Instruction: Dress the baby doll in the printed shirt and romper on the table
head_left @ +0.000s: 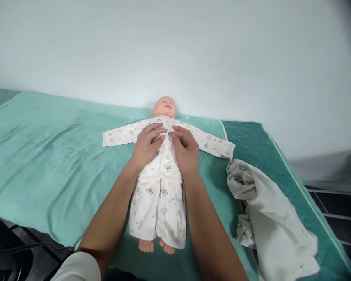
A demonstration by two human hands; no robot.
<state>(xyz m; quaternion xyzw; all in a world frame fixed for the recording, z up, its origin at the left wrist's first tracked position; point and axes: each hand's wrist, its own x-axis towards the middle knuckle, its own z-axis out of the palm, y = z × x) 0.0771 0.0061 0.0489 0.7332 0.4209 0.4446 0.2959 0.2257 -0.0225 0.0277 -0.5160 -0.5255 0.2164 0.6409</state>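
On my feed the left hand (148,145) and right hand (187,145) each pinch the front of the patterned shirt (169,168), fingertips close together at the chest. The doll (165,106) wearing it lies face up on the teal blanket (52,152), a crumpled white cloth (273,218) just beside one cuff.

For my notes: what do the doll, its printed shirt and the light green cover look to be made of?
Doll: probably smooth vinyl or similar plastic, given its faint sheen and moulded features.
Printed shirt: matte cloth, likely cotton, judging by its soft creases.
Light green cover: perhaps short-pile plush, since its surface looks brushed and folds softly.
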